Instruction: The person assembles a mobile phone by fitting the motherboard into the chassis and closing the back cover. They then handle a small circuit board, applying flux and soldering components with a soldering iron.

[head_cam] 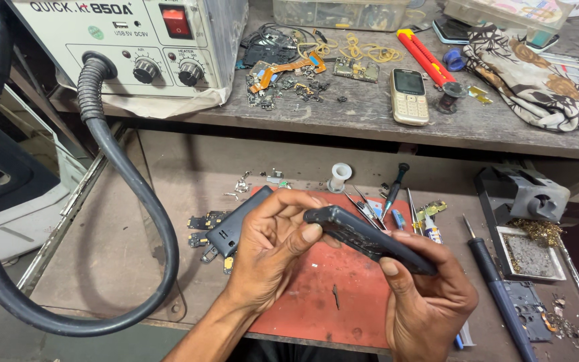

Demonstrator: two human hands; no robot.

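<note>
Far left: hot-air rework station [129, 47] on the upper shelf, its thick black hose [122, 174] looping down over the lower bench. Just right of the hose, a black phone back cover [232, 228] lies partly under the left hand, with small circuit-board scraps [204, 221] beside it.

Left hand [269, 255]: fingers curled, thumb and fingertips pinching the upper left end of the dark phone housing [370, 238]. Right hand [427, 295]: closed round the lower right end, thumb pressed on its edge. The housing is held tilted, in the air above the red work mat [336, 295], touching nothing but the hands.

Risk, as a judgement: both hands seem to be flexing or prying the housing, so too much force could crack it, or it could slip and drop onto the tweezers [363, 208] and small screwdriver [395, 188] lying just behind.

Upper shelf: loose boards and flex cable [289, 70], a beige keypad phone [409, 96], a red utility knife [425, 57], a patterned cloth [537, 80].

Containers: clear plastic box [340, 13] at the back, contents too blurred to tell. Small white tray [529, 251] at right holds grey debris, with brass cleaning wool [537, 230] at its back edge. A blue-handled screwdriver [497, 295] lies left of the tray.
</note>
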